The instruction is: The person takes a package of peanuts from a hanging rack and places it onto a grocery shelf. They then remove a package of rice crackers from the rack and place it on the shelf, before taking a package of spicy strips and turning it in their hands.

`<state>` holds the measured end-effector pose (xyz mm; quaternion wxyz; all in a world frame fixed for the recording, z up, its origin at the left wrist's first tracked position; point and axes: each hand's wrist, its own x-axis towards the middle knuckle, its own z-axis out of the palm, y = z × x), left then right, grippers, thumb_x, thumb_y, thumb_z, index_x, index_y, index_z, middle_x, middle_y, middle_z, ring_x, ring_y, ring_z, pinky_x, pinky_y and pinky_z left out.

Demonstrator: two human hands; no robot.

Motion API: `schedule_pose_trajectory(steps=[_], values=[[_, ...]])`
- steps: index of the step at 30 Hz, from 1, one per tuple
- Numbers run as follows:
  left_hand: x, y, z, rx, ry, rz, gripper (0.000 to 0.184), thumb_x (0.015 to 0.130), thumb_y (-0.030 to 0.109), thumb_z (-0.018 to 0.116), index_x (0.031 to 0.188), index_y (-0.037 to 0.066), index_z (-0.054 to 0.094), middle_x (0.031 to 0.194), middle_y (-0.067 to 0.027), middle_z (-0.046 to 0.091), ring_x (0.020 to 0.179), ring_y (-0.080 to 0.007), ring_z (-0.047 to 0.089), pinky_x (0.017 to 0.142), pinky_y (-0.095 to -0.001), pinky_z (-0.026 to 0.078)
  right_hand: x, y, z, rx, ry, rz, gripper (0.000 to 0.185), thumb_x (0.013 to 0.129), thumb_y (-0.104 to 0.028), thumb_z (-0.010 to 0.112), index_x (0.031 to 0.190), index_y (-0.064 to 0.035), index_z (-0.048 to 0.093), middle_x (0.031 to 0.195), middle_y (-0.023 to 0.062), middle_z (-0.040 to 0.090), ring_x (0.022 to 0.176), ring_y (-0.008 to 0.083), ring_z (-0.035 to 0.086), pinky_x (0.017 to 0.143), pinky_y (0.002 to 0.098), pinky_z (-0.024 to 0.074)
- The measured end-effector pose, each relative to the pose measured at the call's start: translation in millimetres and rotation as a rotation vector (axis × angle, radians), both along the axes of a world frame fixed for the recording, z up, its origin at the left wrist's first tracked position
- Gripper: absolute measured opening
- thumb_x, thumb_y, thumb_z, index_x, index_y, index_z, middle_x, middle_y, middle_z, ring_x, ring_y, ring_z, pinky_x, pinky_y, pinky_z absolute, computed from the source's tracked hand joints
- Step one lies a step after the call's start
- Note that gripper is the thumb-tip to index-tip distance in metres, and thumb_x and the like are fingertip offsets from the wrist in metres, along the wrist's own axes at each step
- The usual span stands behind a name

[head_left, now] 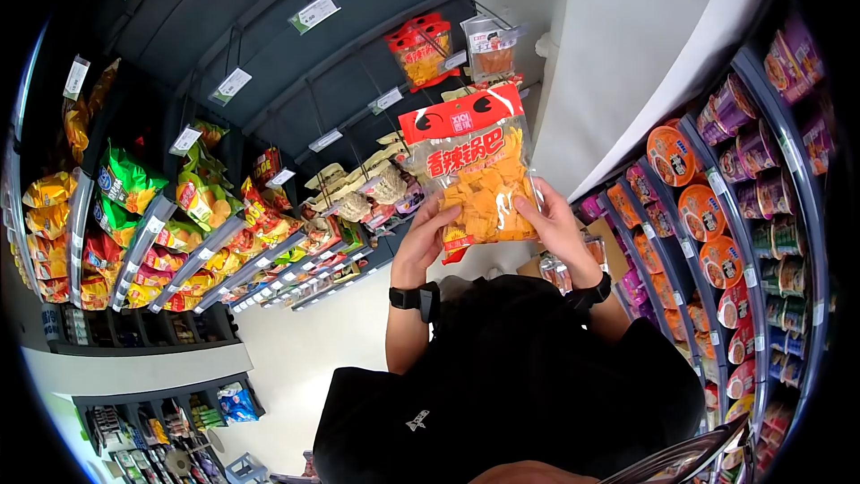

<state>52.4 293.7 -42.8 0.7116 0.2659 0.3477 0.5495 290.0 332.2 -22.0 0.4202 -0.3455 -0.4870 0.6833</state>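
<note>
The bag (484, 188) is in the centre of the scene, held in front of the torso. It is clear with a red header, printed eyes and lettering; orange snack pieces show in its lower part. The header points to the far side, and the printed face is turned toward the viewer.

Left hand (426, 231): the grip grasps the lower left edge of the bag, thumb on the front face. Right hand (557, 222): the grip grasps the lower right edge, thumb likewise on the front. The fingers behind the bag are hidden. A black band is on each wrist; the shirt (520, 376) is black.

Far side: red packs (421, 52) hang from the dark rack (260, 22), just beyond the bag. A clear pouch (493, 47) hangs just right of them. Price tags (313, 12) are at the hook ends.

Left side: tilted shelves carry chip bags, including a green bag (133, 177). Right side: a white wall (627, 27) is at the far end; nearer, shelves carry orange bowls (702, 212) and purple cups (748, 145). The floor (305, 350) is pale.
</note>
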Motion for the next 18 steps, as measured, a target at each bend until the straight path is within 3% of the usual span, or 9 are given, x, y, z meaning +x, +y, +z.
schedule_pose_trajectory(steps=[3, 6, 8, 9, 11, 14, 18], values=[[-1, 1, -2, -0.004, -0.001, 0.004, 0.047, 0.095, 0.005, 0.06, 0.139, 0.001, 0.046, 0.131, -0.0101, 0.059, 0.118, -0.0198, 0.06, 0.099, -0.033, 0.05, 2, 1, -4, -0.013, -0.047, 0.024, 0.039, 0.099, -0.017, 0.061, 0.132, -0.0004, 0.048, 0.107, 0.0046, 0.066, 0.093, 0.0062, 0.061, 0.08, 0.0229, 0.0507], [-8, 2, -7, -0.009, 0.031, 0.008, 0.041, 0.095, 0.007, 0.062, 0.134, 0.0, 0.051, 0.126, -0.0093, 0.062, 0.112, -0.0178, 0.063, 0.094, -0.03, 0.052, -2, 1, -10, 0.127, -0.126, -0.076, 0.043, 0.096, -0.017, 0.065, 0.132, -0.0018, 0.048, 0.112, 0.0113, 0.065, 0.097, 0.0133, 0.063, 0.084, 0.0285, 0.0517], [-10, 3, -10, -0.012, 0.065, 0.011, 0.04, 0.094, 0.008, 0.063, 0.132, 0.0, 0.053, 0.125, -0.0094, 0.063, 0.111, -0.0175, 0.064, 0.092, -0.0292, 0.052, -6, -3, 4, 0.496, -0.49, -0.321, 0.048, 0.091, -0.015, 0.069, 0.132, -0.0034, 0.047, 0.123, 0.019, 0.059, 0.11, 0.0275, 0.061, 0.093, 0.0372, 0.049], [-9, 3, -10, -0.005, 0.092, 0.024, 0.04, 0.094, 0.008, 0.063, 0.132, 0.0, 0.053, 0.125, -0.009, 0.063, 0.11, -0.0165, 0.063, 0.092, -0.0285, 0.052, -7, -4, 9, 0.496, -0.49, -0.321, 0.048, 0.091, -0.015, 0.069, 0.132, -0.0034, 0.047, 0.123, 0.019, 0.059, 0.11, 0.0275, 0.061, 0.093, 0.0372, 0.049], [-6, 2, -8, 0.002, 0.119, 0.037, 0.04, 0.094, 0.009, 0.064, 0.132, 0.0, 0.053, 0.124, -0.0085, 0.063, 0.109, -0.0155, 0.063, 0.091, -0.0278, 0.052, -9, -6, 17, 0.714, -0.606, -0.385, 0.051, 0.088, -0.013, 0.07, 0.133, -0.0039, 0.047, 0.133, 0.0226, 0.051, 0.123, 0.0381, 0.051, 0.102, 0.0423, 0.0426], [2, 1, 7, 0.061, 0.187, 0.071, 0.046, 0.093, 0.007, 0.062, 0.137, -0.002, 0.05, 0.125, -0.0095, 0.063, 0.112, -0.0182, 0.062, 0.096, -0.0316, 0.05, -18, -7, 10, 0.667, -0.536, -0.199, 0.051, 0.089, -0.014, 0.069, 0.134, -0.0042, 0.047, 0.135, 0.0212, 0.05, 0.127, 0.0384, 0.047, 0.105, 0.0417, 0.0403], [-1, -1, 10, 0.044, 0.334, 0.03, 0.053, 0.092, 0.01, 0.067, 0.14, -0.001, 0.046, 0.125, -0.0084, 0.062, 0.113, -0.0144, 0.059, 0.097, -0.0294, 0.047, -32, -8, -6, 0.627, -0.536, -0.17, 0.048, 0.093, -0.019, 0.065, 0.134, -0.0034, 0.046, 0.138, 0.0219, 0.049, 0.126, 0.0378, 0.049, 0.105, 0.041, 0.0406]])
